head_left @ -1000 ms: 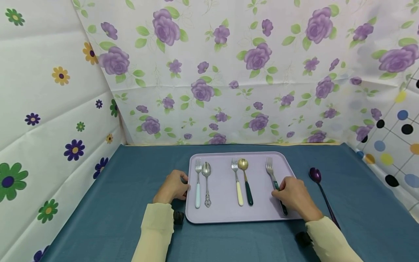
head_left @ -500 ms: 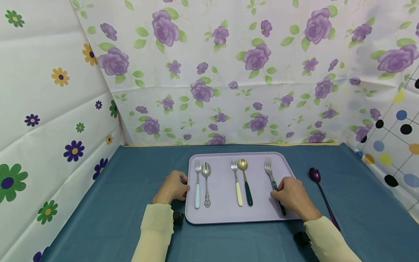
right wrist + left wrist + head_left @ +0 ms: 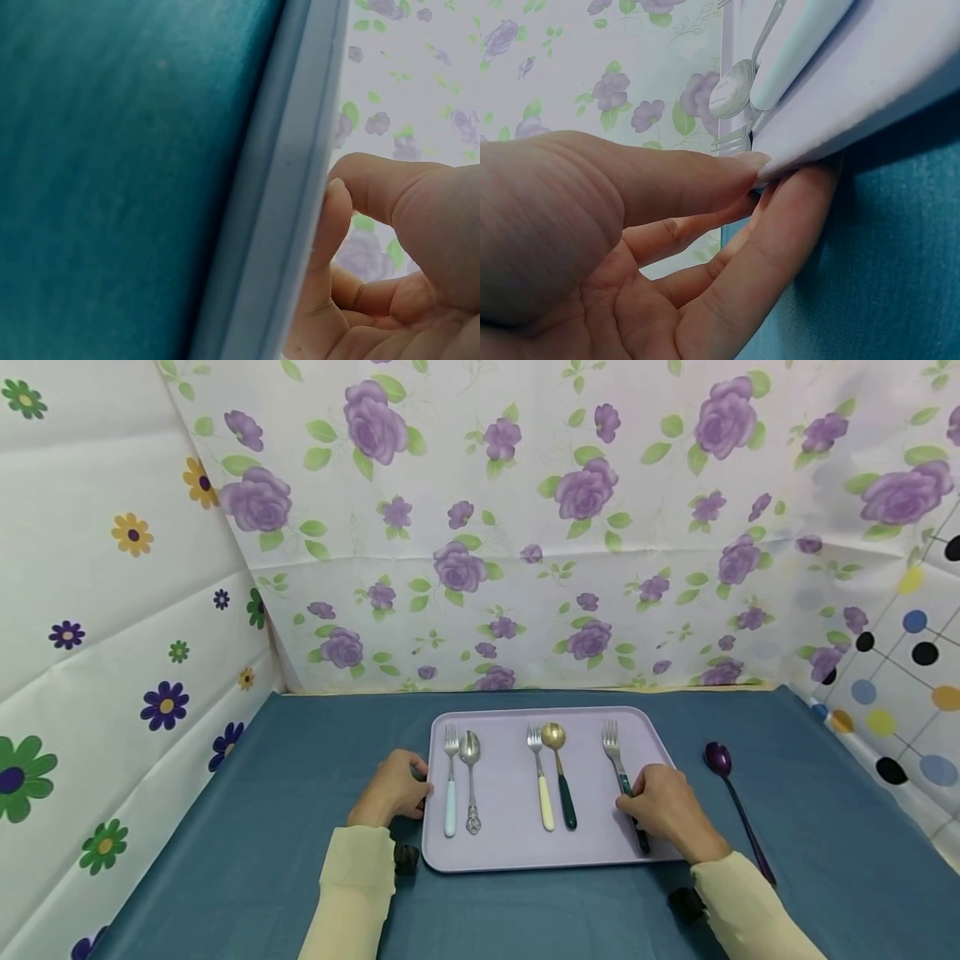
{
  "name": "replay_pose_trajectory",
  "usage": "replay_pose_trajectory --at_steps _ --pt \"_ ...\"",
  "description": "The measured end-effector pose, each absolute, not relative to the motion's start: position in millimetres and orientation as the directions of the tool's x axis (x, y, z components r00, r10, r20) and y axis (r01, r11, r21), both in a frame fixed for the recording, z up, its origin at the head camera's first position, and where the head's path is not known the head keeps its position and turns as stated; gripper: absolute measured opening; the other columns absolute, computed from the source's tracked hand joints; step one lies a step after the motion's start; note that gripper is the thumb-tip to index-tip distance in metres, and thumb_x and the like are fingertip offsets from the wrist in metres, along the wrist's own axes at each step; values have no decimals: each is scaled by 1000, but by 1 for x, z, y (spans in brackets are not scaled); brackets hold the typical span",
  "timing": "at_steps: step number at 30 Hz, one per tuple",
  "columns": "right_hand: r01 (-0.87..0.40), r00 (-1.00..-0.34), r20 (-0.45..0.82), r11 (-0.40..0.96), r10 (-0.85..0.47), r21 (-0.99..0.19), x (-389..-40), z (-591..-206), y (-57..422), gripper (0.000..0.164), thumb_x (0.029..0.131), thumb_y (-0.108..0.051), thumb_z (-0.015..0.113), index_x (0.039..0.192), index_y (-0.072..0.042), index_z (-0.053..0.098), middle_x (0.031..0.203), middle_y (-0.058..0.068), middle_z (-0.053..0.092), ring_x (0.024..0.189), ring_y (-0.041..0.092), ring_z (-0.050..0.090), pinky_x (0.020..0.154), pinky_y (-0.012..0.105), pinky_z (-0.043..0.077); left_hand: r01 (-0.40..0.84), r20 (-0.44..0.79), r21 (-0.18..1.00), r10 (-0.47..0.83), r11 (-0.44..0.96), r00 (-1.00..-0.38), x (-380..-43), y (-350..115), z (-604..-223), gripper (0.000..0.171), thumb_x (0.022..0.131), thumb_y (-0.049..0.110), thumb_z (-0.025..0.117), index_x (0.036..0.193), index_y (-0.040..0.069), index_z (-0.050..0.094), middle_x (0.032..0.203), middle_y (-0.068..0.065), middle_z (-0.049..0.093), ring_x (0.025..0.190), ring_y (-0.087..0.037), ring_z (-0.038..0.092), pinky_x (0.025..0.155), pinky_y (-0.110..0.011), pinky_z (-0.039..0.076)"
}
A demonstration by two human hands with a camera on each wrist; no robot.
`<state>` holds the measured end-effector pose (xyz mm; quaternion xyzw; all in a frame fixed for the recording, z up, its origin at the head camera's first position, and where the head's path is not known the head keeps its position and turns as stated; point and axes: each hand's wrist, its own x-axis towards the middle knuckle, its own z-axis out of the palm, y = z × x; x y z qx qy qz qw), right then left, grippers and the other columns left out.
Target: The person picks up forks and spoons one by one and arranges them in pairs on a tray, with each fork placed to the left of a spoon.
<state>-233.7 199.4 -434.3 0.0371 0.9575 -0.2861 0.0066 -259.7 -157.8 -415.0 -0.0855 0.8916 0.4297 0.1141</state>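
Note:
A pale lilac tray (image 3: pixel 510 852) lies on the table. My left hand (image 3: pixel 392 789) pinches its left rim; the left wrist view shows the thumb over the edge (image 3: pixel 870 120) and fingers beneath. Toward the tray's right side, my right hand (image 3: pixel 666 802) pinches the dark-green-handled fork (image 3: pixel 612 742), tines pointing away. That grip is partly hidden behind the tray wall (image 3: pixel 277 187) in the right wrist view. A light-blue-handled fork (image 3: pixel 450 802) and an ornate silver spoon (image 3: pixel 469 750) lie at left, a cream-handled fork (image 3: pixel 546 802) and a gold spoon with green handle (image 3: pixel 553 735) mid-tray.
Right of the tray, a dark purple spoon (image 3: pixel 717 758) lies on the blue tablecloth (image 3: pixel 322 735), its handle running toward the right sleeve (image 3: pixel 750 910). A flower-patterned sheet (image 3: pixel 480 602) stands behind the table, with patterned sheets at both sides.
My right hand has shifted slightly left, and the dark-green-handled fork with it. The left hand stays at the tray's rim. The head view has turned a little.

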Motion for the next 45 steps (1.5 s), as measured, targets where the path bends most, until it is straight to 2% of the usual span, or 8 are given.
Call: replay_pose_trajectory --at_steps 18,27,45 --pt "99 -995 -71 835 72 -541 -233 -434 198 19 82 -17 72 76 -3 61 66 8 59 51 13 57 46 28 52 -230 -262 750 -41 620 -964 -261 -159 -418 23 87 -2 64 109 -3 59 83 -17 61 63 -22 63 55 -34 59" --pt "116 -992 -96 845 77 -521 -233 -435 197 20 83 -20 70 77 -4 60 65 7 59 50 14 57 44 27 47 -232 -263 748 -44 622 -964 -260 -159 -418 22 87 -2 64 109 -4 59 83 -17 61 63 -22 63 56 -34 59" --pt "111 -993 -98 849 70 -516 -232 -435 197 21 87 -20 67 77 -4 57 65 7 57 51 14 56 44 28 45 -253 -280 741 -56 622 -958 -261 -158 -416 22 88 -2 64 109 -3 58 83 -17 60 64 -22 63 57 -34 59"
